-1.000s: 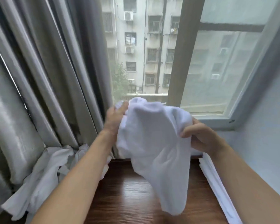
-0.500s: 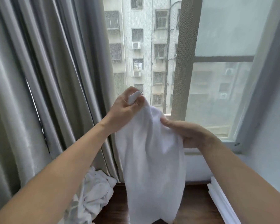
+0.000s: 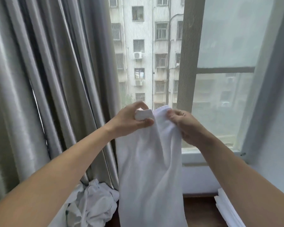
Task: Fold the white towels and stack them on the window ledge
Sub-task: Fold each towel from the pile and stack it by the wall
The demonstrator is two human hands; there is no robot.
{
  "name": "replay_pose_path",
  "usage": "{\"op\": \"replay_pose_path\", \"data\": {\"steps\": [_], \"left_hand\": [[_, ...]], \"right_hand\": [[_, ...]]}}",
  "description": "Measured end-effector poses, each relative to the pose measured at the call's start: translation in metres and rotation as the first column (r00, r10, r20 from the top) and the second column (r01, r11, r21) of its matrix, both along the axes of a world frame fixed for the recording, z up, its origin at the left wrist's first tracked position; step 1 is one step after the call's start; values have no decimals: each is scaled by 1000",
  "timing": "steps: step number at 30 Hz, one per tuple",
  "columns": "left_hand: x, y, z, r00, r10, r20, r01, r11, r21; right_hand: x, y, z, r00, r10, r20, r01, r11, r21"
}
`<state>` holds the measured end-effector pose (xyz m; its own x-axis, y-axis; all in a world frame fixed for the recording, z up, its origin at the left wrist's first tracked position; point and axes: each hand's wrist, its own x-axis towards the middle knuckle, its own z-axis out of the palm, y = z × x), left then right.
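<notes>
Holding: left hand (image 3: pixel 131 119) pinches towel (image 3: pixel 150 164) corner between thumb and fingers
Right hand (image 3: pixel 185 126): fingers curled, gripping top edge
Towel: hangs below both hands

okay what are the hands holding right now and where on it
Both hold one white cloth towel by its top edge: left hand pinches a corner, right hand grips beside it.

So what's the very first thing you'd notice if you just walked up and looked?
A long white cloth towel hanging in the middle, held up by its top edge, the left hand and right hand each keeping a grip there. Behind it, a pale apartment block fills the window, and a crumpled heap of white towels sits bottom left beside the grey pleated curtain.
</notes>
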<state>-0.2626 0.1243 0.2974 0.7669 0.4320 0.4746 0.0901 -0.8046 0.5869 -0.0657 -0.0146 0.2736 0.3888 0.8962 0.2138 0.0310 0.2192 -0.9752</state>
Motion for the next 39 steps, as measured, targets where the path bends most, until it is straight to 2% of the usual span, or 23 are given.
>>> {"op": "replay_pose_path", "data": {"steps": [4, 7, 9, 13, 16, 18, 22, 26, 30, 34, 39], "left_hand": [[-29, 31, 3, 985, -92, -148, 49, 962, -270], [-55, 58, 0, 952, -107, -287, 0, 937, -349], [-64, 69, -7, 956, -36, -291, -73, 932, -354], [-58, 82, -15, 983, 171, -68, -183, 873, -452], [-47, 88, -12, 924, 380, 34, -302, 783, -544], [-42, 88, -5, 899, 433, 58, -340, 777, -529], [-32, 79, 26, 878, 465, 118, -365, 807, -465], [-30, 59, 65, 818, 502, 281, -356, 825, -438], [-44, 25, 82, 768, 444, 462, -241, 868, -434], [-74, -14, 57, 798, 330, 504, -130, 912, -390], [-133, -64, -17, 854, 284, 436, -78, 899, -432]], "right_hand": [[31, -8, 13, 965, -246, -94, 252, 966, 60], [53, -16, 15, 933, -352, -75, 356, 934, 36], [61, -17, 13, 937, -349, -27, 349, 936, 38], [69, -13, 17, 925, -353, 137, 353, 935, 22], [76, -10, 28, 883, -382, 273, 383, 922, 50], [79, -9, 39, 851, -406, 333, 405, 911, 76], [89, -2, 64, 794, -480, 372, 476, 873, 109], [93, -5, 88, 837, -498, 225, 467, 866, 180], [91, -33, 89, 861, -453, 230, 377, 873, 309], [72, -79, 65, 894, -367, 257, 274, 902, 334], [24, -141, 10, 902, -327, 282, 264, 934, 240]]}}
